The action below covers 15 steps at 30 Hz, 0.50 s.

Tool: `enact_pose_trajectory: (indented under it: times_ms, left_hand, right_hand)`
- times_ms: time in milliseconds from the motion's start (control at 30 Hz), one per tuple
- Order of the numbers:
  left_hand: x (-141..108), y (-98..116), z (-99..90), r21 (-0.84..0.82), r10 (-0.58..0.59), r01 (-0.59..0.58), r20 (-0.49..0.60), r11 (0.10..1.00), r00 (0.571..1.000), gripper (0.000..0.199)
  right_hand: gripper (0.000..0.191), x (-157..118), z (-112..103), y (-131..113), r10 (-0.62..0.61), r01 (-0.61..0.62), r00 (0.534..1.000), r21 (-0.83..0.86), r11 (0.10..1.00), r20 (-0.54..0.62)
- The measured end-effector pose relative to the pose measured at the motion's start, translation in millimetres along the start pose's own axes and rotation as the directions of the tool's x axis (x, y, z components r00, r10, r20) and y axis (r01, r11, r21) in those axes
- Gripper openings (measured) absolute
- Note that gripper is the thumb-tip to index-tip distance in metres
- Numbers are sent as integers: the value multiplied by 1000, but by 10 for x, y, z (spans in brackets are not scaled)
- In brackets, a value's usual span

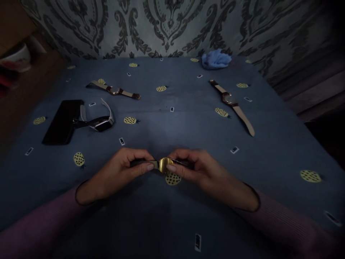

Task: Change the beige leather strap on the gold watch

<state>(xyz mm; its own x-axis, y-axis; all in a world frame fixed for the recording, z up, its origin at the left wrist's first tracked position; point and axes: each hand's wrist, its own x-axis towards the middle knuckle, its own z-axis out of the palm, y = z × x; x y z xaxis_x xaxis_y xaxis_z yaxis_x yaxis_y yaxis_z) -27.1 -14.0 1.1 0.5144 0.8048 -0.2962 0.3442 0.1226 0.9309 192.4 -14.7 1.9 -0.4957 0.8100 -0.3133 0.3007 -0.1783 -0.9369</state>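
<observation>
Between my two hands, above the near part of the table, is a wristwatch point(164, 165) with a round gold-coloured case and a dark strap. My left hand point(129, 167) pinches the strap just left of the case, thumb on top. On the other side, my right hand point(198, 167) grips the strap, and its thumb tip rests on the gold disc. Which face of the case points up is hard to tell in the dim light. Parts of the strap are hidden by my fingers.
On the patterned tablecloth point(167, 133) lie a watch point(115, 91) at back left and another watch point(229, 99) at right. A smartwatch point(104, 124) sits beside a black phone point(63, 122). A crumpled blue cloth point(216, 59) lies near the wall.
</observation>
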Motion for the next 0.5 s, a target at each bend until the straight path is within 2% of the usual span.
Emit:
enact_pose_trajectory:
  times_ms: [133,500]
  left_hand:
    - [-10,-24,-3,-46,34,-33,13,998,999,18]
    - [-6,-31,-29,-28,59,-58,49,998,997,20]
  right_hand:
    - [31,0,-3,35,-2,2,1000,32,999,14]
    - [29,3,-9,24,21,-24,999,84,996,40]
